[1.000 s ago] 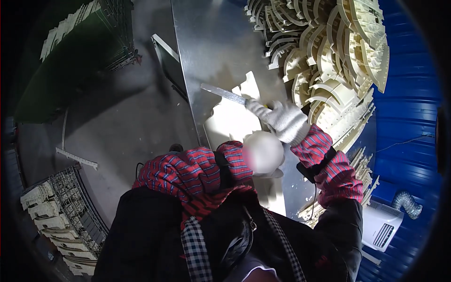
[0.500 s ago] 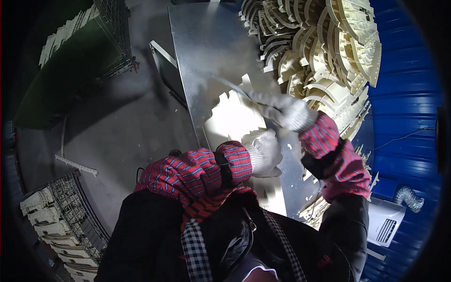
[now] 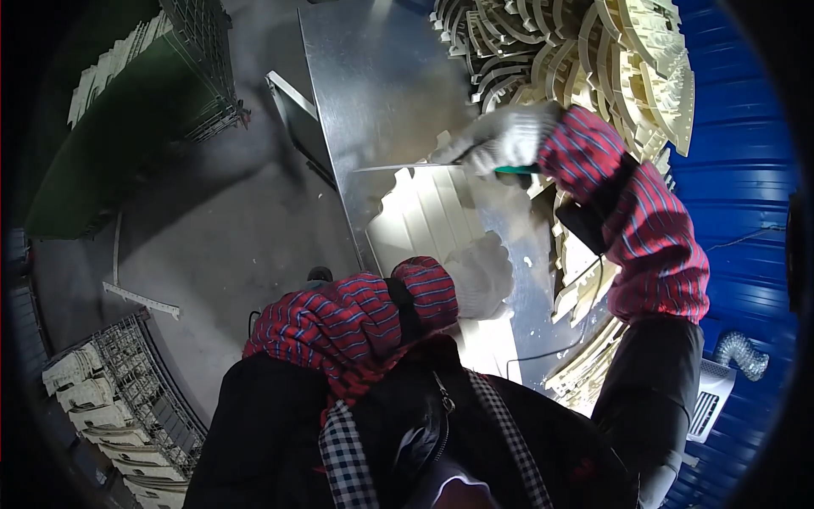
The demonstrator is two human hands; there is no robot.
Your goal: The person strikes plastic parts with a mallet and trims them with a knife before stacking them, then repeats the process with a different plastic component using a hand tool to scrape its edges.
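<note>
A cream ribbed panel [image 3: 428, 204] with a notched edge lies on the metal table in front of me. My left hand [image 3: 481, 276], in a pale knitted glove, is closed over the panel's middle, its fingers curled at the right edge. Above the panel's far end, my gloved right hand [image 3: 504, 140] grips a long thin metal tool [image 3: 394, 168] with a green handle. The tool points left and lies nearly level across the panel's far edge; whether it touches cannot be told. Its exact kind is unclear.
The metal table [image 3: 365, 76] stretches away ahead. Stacks of curved cream parts [image 3: 627, 59] crowd its right side, beside a blue corrugated wall [image 3: 738, 127]. Wire racks with cream parts [image 3: 110, 399] stand on the left. A dark cable [image 3: 555, 352] trails near my right arm.
My right hand has moved up and slightly left, with its forearm swung outward. The tool has turned from slanting to nearly level. My left hand stays in almost the same place on the panel.
</note>
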